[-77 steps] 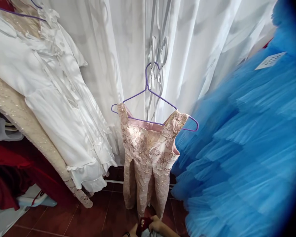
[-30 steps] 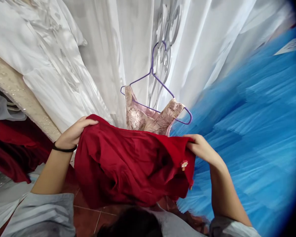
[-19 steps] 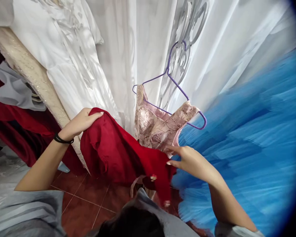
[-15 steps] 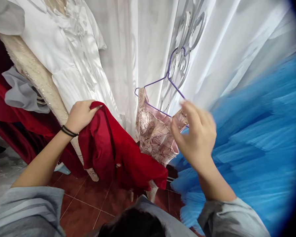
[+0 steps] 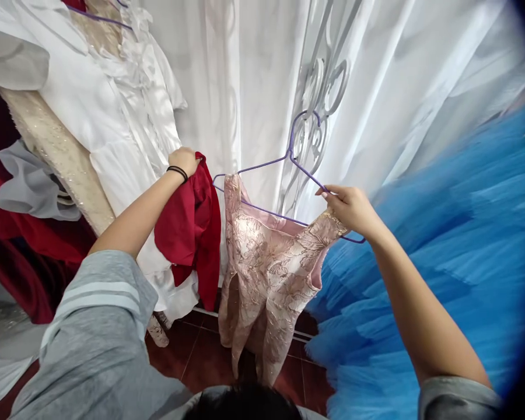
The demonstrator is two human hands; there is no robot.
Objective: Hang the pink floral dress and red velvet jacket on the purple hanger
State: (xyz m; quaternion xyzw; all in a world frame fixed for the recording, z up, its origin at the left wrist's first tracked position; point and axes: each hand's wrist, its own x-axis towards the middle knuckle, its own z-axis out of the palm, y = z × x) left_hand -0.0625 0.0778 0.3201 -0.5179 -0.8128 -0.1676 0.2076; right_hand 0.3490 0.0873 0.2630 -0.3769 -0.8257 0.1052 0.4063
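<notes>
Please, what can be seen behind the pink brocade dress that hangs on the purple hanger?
Behind the pink brocade dress show a white draped curtain, white scrolled metalwork and, lower down, dark-red floor tiles. Whatever its fabric covers cannot be seen.

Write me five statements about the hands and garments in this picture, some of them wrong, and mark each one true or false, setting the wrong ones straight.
1. The left hand holds the red garment. True.
2. The right hand is on the purple hanger that bears the pink dress. True.
3. The pink dress lies flat on the floor. False: it hangs by its straps from the purple hanger.
4. The black bands are on the right wrist. False: they are on the left wrist.
5. Ruffled blue fabric fills much of the picture's right side. True.
</notes>
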